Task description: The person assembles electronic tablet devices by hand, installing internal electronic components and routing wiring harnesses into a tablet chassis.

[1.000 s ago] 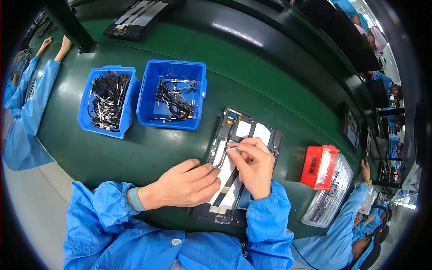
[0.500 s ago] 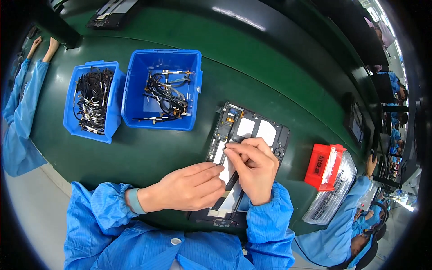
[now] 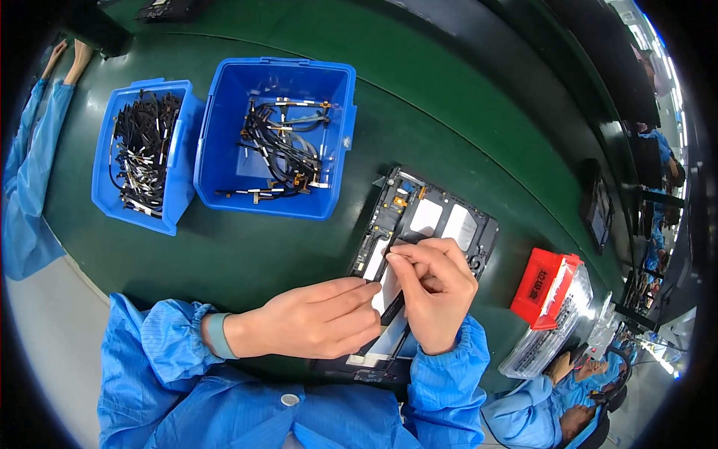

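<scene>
An opened tablet-like device (image 3: 481, 223) lies tilted on the green bench in front of me, its circuit boards, white pads and a long black strip (image 3: 390, 309) exposed. My right hand (image 3: 436, 293) is closed over its middle, thumb and index fingertip pinched beside the black strip. What they pinch is too small to make out. My left hand (image 3: 318, 318) reaches in from the left, fingers pressed together and fingertips at the device's left edge, close to the right fingertips. Whatever its fingers hold is hidden. Both hands cover the device's middle and lower left.
Two blue bins stand back left: a narrow bin (image 3: 173, 196) full of black cables (image 3: 146, 142) and a wider bin (image 3: 213, 157) with fewer cables (image 3: 284, 150). At right, a red box (image 3: 535, 288) rests by clear plastic trays (image 3: 535, 352). Co-workers' sleeves (image 3: 41, 202) flank the bench.
The whole view has shifted slightly, with the bins looking larger. My hands remain together over the device in nearly the same pose. The co-worker at right has drawn an outstretched arm back.
</scene>
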The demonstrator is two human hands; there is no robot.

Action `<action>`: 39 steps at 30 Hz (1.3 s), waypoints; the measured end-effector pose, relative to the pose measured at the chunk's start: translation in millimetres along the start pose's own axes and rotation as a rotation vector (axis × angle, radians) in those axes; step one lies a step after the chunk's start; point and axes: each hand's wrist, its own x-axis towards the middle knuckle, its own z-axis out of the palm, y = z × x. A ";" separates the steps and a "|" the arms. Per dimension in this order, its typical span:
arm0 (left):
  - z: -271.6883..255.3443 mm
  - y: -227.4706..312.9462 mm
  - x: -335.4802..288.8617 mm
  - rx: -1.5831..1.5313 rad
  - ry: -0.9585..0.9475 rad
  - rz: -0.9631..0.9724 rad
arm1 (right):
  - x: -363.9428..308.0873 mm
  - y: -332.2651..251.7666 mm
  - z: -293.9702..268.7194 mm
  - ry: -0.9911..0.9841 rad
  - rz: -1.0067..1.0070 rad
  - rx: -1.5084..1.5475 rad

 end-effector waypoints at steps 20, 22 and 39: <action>-2.2 -1.4 -1.4 0.004 -0.049 0.025 | -2.4 -11.7 5.8 -0.016 0.127 -0.093; -3.4 -2.7 -0.7 0.012 -0.045 0.035 | -11.2 -14.2 4.0 -0.057 -0.217 -0.432; -66.8 -8.8 -44.7 0.125 -0.122 -0.025 | -21.0 -2.8 -25.5 -0.339 -0.858 -0.575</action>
